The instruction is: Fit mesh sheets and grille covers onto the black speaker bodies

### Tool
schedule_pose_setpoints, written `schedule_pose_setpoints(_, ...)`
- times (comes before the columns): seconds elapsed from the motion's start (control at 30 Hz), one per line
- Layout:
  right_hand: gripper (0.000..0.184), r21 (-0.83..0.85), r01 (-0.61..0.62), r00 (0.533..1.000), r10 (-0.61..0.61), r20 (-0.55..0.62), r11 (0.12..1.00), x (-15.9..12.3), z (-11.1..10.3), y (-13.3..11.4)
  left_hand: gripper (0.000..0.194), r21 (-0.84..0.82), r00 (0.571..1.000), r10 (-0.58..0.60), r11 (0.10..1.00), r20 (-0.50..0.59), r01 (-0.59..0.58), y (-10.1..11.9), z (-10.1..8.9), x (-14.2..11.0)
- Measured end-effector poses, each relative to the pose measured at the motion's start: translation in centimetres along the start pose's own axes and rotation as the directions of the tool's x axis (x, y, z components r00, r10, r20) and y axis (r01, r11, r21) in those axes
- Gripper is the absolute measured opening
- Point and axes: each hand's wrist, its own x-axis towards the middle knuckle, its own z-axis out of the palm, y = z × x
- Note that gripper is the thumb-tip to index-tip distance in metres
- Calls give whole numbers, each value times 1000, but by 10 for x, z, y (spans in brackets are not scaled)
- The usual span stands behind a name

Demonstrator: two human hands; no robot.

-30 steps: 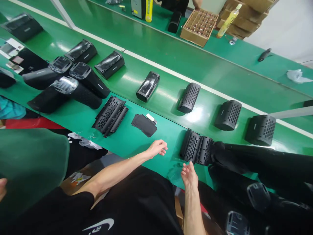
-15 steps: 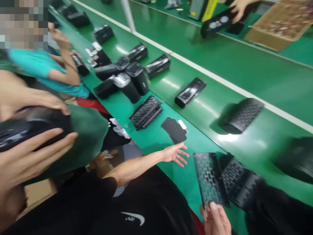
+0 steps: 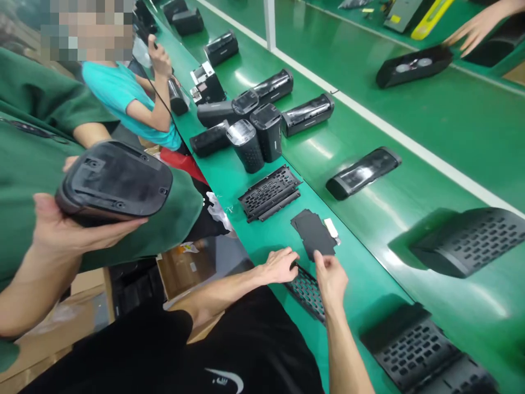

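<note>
A black perforated grille panel lies at the near edge of the green bench. My left hand rests on its left end with fingers curled over it. My right hand is on its right side, fingers pinched near the lower edge of a stack of thin black sheets. What the right fingers pinch is not clear. A small white piece lies beside the sheets.
A stack of grille panels lies further left, more grilles at lower right. Black speaker housings stand in a cluster; others lie on the belt. A co-worker's hand holds a black housing. Another person's hand reaches at top right.
The view swung left. My right hand brought a grille panel from the right stack to in front of me, and my left hand, open before, closed onto its left end.
</note>
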Motion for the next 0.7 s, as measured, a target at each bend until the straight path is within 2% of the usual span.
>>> schedule_pose_setpoints(0.07, 37, -43, 7, 1000, -7, -3, 999, 28, 20, -29, 25, 21, 999, -12, 1000, -49, 13, 2, -10, 7)
schedule_pose_setpoints(0.13, 30, -80, 5, 1000, -6, -8, 997, 48, 33, -40, 19, 35, 993, -25, 999, -116, 30, 4, -22, 21)
schedule_pose_setpoints(0.23, 28, -120, 44, 999, -42, 20, 992, 60, 37, -32, 22, 41, 975, -45, 998, -218, 55, 8, -36, 49)
schedule_pose_setpoints(0.33, 31, -141, 84, 996, -78, 48, 986, 60, 34, -19, 26, 26, 952, -85, 995, -293, 97, 15, -42, 79)
schedule_pose_setpoints(0.47, 31, -124, 106, 993, -99, 61, 987, 61, 36, -15, 39, 32, 941, -215, 972, -261, 232, 23, -45, 106)
schedule_pose_setpoints(0.6, 33, -47, 117, 992, -115, 46, 992, 61, 35, -13, 28, 77, 941, -264, 955, -211, 285, 24, -48, 114)
schedule_pose_setpoints(0.7, 40, 25, 102, 994, -103, 22, 994, 58, 25, -6, 24, 100, 937, -282, 946, -205, 307, 22, -47, 115)
